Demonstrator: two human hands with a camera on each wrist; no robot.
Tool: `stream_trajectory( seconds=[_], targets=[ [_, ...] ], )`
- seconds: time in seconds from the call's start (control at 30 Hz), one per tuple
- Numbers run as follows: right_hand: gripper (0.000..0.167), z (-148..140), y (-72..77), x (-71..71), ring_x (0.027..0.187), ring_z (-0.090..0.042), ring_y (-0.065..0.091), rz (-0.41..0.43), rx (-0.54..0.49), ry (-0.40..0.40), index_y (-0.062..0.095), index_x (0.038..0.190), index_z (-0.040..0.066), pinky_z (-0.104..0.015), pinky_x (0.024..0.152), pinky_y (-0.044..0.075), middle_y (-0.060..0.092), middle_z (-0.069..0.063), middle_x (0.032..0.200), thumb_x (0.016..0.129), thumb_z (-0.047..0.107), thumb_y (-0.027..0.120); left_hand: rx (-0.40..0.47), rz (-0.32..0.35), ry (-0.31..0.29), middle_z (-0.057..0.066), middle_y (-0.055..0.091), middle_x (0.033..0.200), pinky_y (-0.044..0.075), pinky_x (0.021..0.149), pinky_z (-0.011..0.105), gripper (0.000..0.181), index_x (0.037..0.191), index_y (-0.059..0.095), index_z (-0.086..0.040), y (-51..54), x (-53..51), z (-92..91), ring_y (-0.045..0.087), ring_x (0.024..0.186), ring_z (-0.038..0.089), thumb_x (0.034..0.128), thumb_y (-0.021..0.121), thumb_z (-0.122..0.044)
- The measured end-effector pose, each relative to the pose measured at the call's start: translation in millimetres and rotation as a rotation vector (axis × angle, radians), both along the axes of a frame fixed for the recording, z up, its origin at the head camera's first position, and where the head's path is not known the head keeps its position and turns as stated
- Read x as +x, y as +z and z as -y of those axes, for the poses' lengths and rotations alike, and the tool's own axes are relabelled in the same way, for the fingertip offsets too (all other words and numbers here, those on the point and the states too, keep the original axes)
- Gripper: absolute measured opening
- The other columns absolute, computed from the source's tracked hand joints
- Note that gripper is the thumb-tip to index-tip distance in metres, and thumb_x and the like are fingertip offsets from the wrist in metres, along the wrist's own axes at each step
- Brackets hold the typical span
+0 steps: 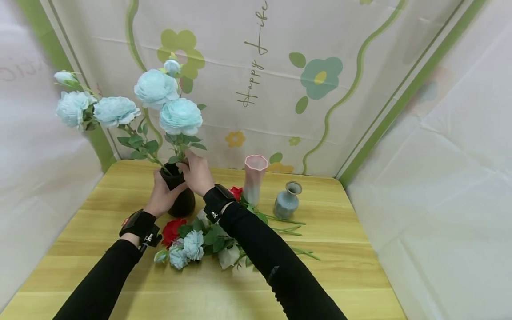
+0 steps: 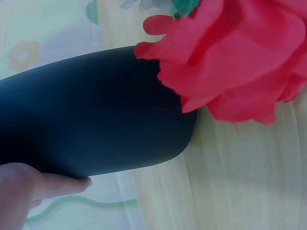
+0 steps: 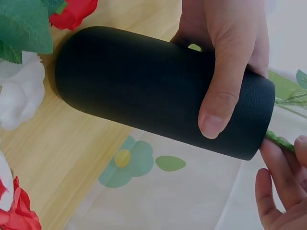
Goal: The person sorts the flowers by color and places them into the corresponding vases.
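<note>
The black vase (image 1: 184, 205) stands upright at the table's left, and my left hand (image 1: 161, 195) grips it around its upper part. In the right wrist view the left thumb (image 3: 219, 108) lies across the vase's side below the rim. My right hand (image 1: 198, 174) pinches a green stem (image 3: 279, 140) at the vase's mouth. That stem carries large light-blue blooms (image 1: 181, 116) above the hand. A second light-blue flower spray (image 1: 116, 111) leans left out of the vase. How deep the stems reach inside is hidden. Close in the left wrist view is a red flower (image 2: 235, 62).
Loose flowers lie in front of the vase: a red bloom (image 1: 173, 231), small light-blue blooms (image 1: 193, 245) and white ones (image 1: 229, 257), partly under my right forearm. A pink-and-white vase (image 1: 255, 173) and a small grey-blue vase (image 1: 286, 203) stand to the right. A printed curtain (image 1: 240, 133) hangs behind.
</note>
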State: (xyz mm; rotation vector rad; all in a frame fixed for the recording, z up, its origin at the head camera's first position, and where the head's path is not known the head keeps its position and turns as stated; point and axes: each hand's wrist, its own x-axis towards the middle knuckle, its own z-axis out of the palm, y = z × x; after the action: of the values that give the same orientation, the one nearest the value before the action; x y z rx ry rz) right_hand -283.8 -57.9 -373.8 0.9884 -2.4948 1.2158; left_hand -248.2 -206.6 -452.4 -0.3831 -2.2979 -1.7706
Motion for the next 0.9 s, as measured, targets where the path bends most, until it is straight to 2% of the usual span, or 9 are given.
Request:
stream_trajectory(
  seconds=[0.07, 0.2, 0.33, 0.47, 0.53, 0.6, 0.7, 0.8, 0.9],
  targets=[
    [0.021, 0.1, 0.1, -1.0, 0.051, -0.017, 0.035, -0.015, -0.01, 0.014, 0.042, 0.088, 0.005, -0.022, 0.05, 0.025, 0.038, -0.006, 0.065, 0.103, 0.013, 0.053, -0.006, 0.001, 0.002, 0.02, 0.006, 0.154, 0.028, 0.109, 0.053, 0.082, 0.15, 0.0, -0.004, -6.0, -3.7, 1.3, 0.027, 0.135, 0.037, 0.099, 0.062, -0.015],
    [0.023, -0.3, 0.5, -1.3, 0.049, -0.016, 0.031, -0.016, -0.008, 0.016, 0.04, 0.086, 0.005, -0.023, 0.05, 0.021, 0.035, -0.006, 0.063, 0.103, 0.013, 0.053, -0.012, 0.011, 0.014, 0.021, 0.006, 0.153, 0.029, 0.109, 0.054, 0.083, 0.15, -0.002, -0.004, -10.0, -6.4, 2.3, 0.027, 0.135, 0.038, 0.099, 0.063, -0.018],
    [0.024, -0.2, 1.6, -1.4, 0.05, -0.016, 0.029, -0.007, -0.004, 0.009, 0.041, 0.085, 0.005, -0.023, 0.051, 0.02, 0.035, -0.006, 0.062, 0.103, 0.015, 0.054, -0.03, 0.035, 0.039, 0.024, 0.006, 0.151, 0.028, 0.108, 0.058, 0.085, 0.148, -0.003, -0.001, -8.4, -6.6, 2.4, 0.027, 0.134, 0.041, 0.0987, 0.063, -0.02],
    [0.018, 0.6, 2.4, -2.4, 0.054, -0.012, 0.038, -0.032, 0.017, 0.001, 0.05, 0.088, 0.006, -0.019, 0.053, 0.025, 0.046, -0.003, 0.065, 0.102, 0.015, 0.056, -0.022, 0.044, 0.04, 0.027, 0.005, 0.149, 0.026, 0.108, 0.06, 0.086, 0.148, -0.003, 0.002, -1.4, -3.6, 0.3, 0.025, 0.134, 0.042, 0.0978, 0.065, -0.019],
    [0.015, 1.1, 2.0, -3.3, 0.058, -0.01, 0.044, -0.049, 0.033, -0.002, 0.056, 0.091, 0.005, -0.018, 0.055, 0.029, 0.053, -0.002, 0.07, 0.101, 0.015, 0.057, -0.012, 0.04, 0.032, 0.028, 0.005, 0.149, 0.026, 0.108, 0.06, 0.087, 0.147, -0.002, 0.003, 4.2, -0.4, -1.9, 0.025, 0.133, 0.043, 0.0973, 0.066, -0.018],
    [0.012, 1.6, 1.3, -4.2, 0.064, -0.008, 0.052, -0.061, 0.048, -0.011, 0.063, 0.101, 0.004, -0.012, 0.059, 0.035, 0.06, -0.002, 0.077, 0.101, 0.015, 0.058, -0.001, 0.033, 0.024, 0.029, 0.005, 0.148, 0.026, 0.108, 0.06, 0.086, 0.147, 0.0, 0.005, 10.6, 3.7, -4.5, 0.026, 0.133, 0.043, 0.097, 0.066, -0.017],
    [0.021, 2.4, 0.3, -5.3, 0.076, -0.009, 0.061, -0.053, 0.064, -0.03, 0.066, 0.115, 0.002, -0.007, 0.068, 0.043, 0.068, -0.006, 0.094, 0.1, 0.015, 0.06, 0.002, 0.033, 0.023, 0.03, 0.008, 0.147, 0.027, 0.107, 0.061, 0.084, 0.145, 0.0, 0.007, 17.1, 8.3, -7.0, 0.027, 0.132, 0.044, 0.0973, 0.065, -0.016],
    [0.023, 2.7, -1.0, -6.6, 0.092, -0.01, 0.065, -0.02, 0.076, -0.05, 0.069, 0.116, 0.002, -0.007, 0.078, 0.045, 0.068, -0.008, 0.116, 0.098, 0.016, 0.063, -0.004, 0.055, 0.036, 0.032, 0.007, 0.146, 0.025, 0.107, 0.063, 0.085, 0.145, -0.002, 0.009, 21.7, 12.2, -8.6, 0.024, 0.134, 0.046, 0.0979, 0.064, -0.016],
    [0.015, 1.7, -1.6, -7.5, 0.098, -0.013, 0.065, 0.001, 0.079, -0.065, 0.073, 0.105, 0.003, -0.009, 0.08, 0.046, 0.066, -0.008, 0.12, 0.096, 0.013, 0.067, -0.013, 0.079, 0.046, 0.035, 0.006, 0.145, 0.025, 0.106, 0.063, 0.085, 0.144, -0.004, 0.01, 25.4, 14.4, -9.1, 0.021, 0.134, 0.048, 0.0982, 0.063, -0.014]
  ],
)
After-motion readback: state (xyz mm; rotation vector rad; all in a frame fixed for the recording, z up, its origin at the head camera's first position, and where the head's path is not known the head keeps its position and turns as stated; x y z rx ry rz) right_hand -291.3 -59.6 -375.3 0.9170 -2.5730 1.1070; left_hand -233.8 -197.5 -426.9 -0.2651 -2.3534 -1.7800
